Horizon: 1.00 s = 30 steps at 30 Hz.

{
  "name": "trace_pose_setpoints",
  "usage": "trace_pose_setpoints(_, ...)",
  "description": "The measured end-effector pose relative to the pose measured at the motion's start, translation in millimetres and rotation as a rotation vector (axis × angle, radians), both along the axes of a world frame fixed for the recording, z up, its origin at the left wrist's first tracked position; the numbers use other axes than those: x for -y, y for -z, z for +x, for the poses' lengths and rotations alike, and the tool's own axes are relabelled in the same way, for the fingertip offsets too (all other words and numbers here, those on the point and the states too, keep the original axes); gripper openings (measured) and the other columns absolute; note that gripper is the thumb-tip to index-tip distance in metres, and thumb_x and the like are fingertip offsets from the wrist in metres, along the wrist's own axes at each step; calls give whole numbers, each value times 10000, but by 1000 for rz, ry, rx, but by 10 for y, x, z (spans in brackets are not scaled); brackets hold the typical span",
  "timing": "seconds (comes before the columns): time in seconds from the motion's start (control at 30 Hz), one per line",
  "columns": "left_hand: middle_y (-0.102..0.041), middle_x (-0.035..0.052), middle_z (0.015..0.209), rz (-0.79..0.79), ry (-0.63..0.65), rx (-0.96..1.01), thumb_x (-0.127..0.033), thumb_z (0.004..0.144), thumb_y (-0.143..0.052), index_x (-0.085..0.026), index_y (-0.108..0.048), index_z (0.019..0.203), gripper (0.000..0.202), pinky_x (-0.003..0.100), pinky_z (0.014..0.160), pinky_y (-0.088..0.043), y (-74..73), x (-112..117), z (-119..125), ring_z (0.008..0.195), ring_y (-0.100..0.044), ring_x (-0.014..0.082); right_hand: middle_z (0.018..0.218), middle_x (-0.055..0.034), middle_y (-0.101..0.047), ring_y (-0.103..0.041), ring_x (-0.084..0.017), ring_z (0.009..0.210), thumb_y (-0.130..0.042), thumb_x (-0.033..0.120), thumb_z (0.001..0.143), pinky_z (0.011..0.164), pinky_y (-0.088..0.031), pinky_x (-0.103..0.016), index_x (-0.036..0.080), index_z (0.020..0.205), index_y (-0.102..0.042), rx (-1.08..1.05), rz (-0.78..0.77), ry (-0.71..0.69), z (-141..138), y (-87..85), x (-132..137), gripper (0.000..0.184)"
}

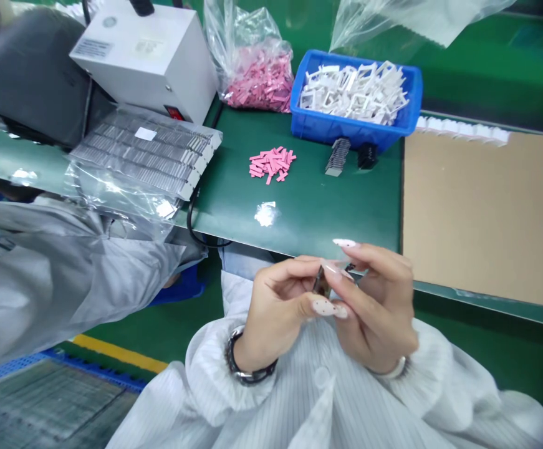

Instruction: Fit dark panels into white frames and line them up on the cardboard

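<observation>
My left hand (pixel 278 305), with a black watch at its wrist, pinches a small dark, shiny part (pixel 321 284) between thumb and fingers. Close against it, my right hand (pixel 376 305) has its fingertips bent onto the same part, and its index finger is lifted a little. Something small and black also shows between the right fingers; its shape is mostly hidden. Both hands are in front of my body, by the bench's near edge. Beyond them on the green bench lies a loose pile of pink strips (pixel 272 164).
A blue bin (pixel 355 128) holds white frames, with a row of grey plates (pixel 338 157) and a black block (pixel 367 156) before it. Behind are a bag of pink strips (pixel 262 78) and a white box (pixel 159 62). Stacked trays (pixel 144 149), cardboard (pixel 486 218) and a co-worker's sleeve (pixel 65 268) flank the area.
</observation>
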<state>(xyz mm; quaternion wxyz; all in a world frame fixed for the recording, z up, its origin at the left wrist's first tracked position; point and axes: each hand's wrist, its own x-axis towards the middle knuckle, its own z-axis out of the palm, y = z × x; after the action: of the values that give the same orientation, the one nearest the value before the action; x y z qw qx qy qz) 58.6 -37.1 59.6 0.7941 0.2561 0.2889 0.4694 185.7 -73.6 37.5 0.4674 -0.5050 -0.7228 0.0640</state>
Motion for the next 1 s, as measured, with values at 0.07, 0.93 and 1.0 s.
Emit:
trace_pose_setpoints(0.07, -719, -5, 775, -38, -12, 15, -352, 578, -854, -254, -764, 757, 223, 231, 728, -542, -10, -6, -4, 717, -654, 114, 1253, -104, -486, -499, -275, 1075, -493, 240, 904, 787, -494, -432, 260, 1293, -559, -38, 136, 6, -47, 35, -53, 395)
trace_pose_setpoints(0.93, -561, -4, 671, -73, -66, 240, -518, 604, -785, -225, -747, 775, 341, 185, 595, -411, 178, -209, -439, 626, -436, 77, 935, -61, -579, -486, -264, 1000, -665, 260, 826, 884, -388, -476, 209, 780, -693, -13, -474, 81, -349, 284, -1097, 74)
trace_pose_setpoints(1.0, -569, 2, 674, -50, -28, 271, -510, 613, -784, -219, -752, 786, 340, 184, 591, -404, 167, -205, -435, 629, -441, 77, 963, -77, -551, -460, -287, 1007, -670, 262, 819, 852, -391, -471, 213, 870, -696, 100, -475, 142, -450, 418, -1182, 75)
